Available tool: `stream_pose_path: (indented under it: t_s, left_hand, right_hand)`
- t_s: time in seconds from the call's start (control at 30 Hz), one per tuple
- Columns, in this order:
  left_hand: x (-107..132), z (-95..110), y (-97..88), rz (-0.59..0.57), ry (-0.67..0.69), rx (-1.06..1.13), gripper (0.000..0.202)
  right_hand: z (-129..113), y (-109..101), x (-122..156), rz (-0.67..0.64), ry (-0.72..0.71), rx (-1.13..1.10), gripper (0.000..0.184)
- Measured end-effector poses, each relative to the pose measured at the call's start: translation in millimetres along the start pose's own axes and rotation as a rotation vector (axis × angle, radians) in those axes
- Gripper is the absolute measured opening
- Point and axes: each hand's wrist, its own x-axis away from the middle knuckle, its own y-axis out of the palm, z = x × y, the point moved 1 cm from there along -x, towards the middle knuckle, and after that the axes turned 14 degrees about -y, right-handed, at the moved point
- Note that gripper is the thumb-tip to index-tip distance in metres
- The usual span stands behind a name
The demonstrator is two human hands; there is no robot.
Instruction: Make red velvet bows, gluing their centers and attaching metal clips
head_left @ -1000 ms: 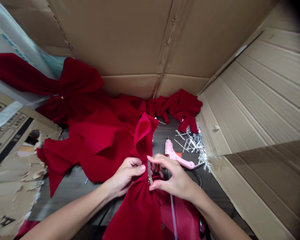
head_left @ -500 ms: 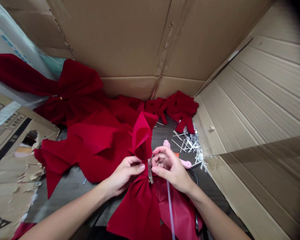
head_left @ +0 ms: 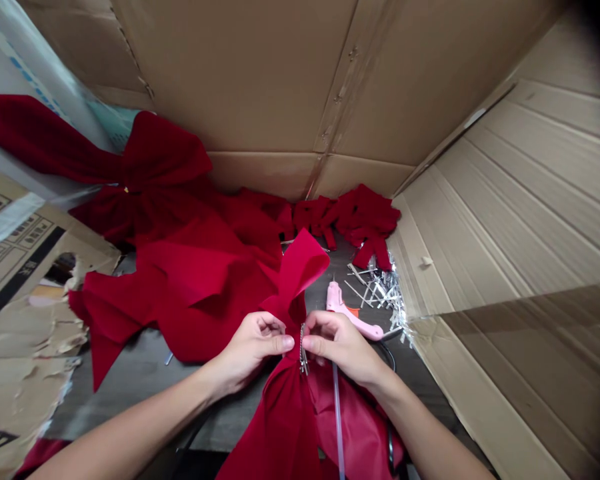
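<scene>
My left hand point(head_left: 247, 350) and my right hand point(head_left: 337, 347) pinch a red velvet bow point(head_left: 285, 427) at its gathered middle from either side. A slim metal clip point(head_left: 303, 350) stands upright at the gather between my fingers. The bow's upper loop point(head_left: 300, 270) leans up and to the right, and its lower part hangs toward me. Just beyond my right hand lies a pink hot glue gun point(head_left: 347, 310), not touching it. A clear glue stick point(head_left: 337, 420) runs down below my right hand, its lower end out of view.
Larger red velvet bows point(head_left: 160, 163) pile up at the left, with red velvet scraps point(head_left: 367, 220) at the back. Metal clips and silver strips point(head_left: 380, 290) lie on the dark tabletop point(head_left: 130, 393). Cardboard box walls point(head_left: 240, 73) surround the area, with torn cardboard point(head_left: 23, 360) at left.
The bow's upper loop has swung from upright to leaning right. My right hand has moved down and now pinches beside the clip, which appears thinner, and both hands sit closer together.
</scene>
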Motion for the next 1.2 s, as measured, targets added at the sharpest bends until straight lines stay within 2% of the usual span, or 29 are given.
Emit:
stream_pose_path:
  t_s: [0.3,0.53,0.7,1.2]
  left_hand:
    - [3,0,0.5,0.031,0.015,-0.022,0.037]
    - [0,-2,0.7,0.049,0.012,-0.042,0.037]
    - [-1,-1,0.3,0.038,0.032,-0.056,0.035]
    - [2,-5,0.2,0.045,0.073,-0.087,0.032]
  right_hand:
    - [5,2,-1,0.001,0.042,-0.041,0.036]
    - [3,-5,0,0.016,0.079,-0.087,0.034]
    - [2,-9,0,-0.036,0.052,-0.132,0.031]
    - [10,-11,-2,-0.047,0.100,-0.035,0.034]
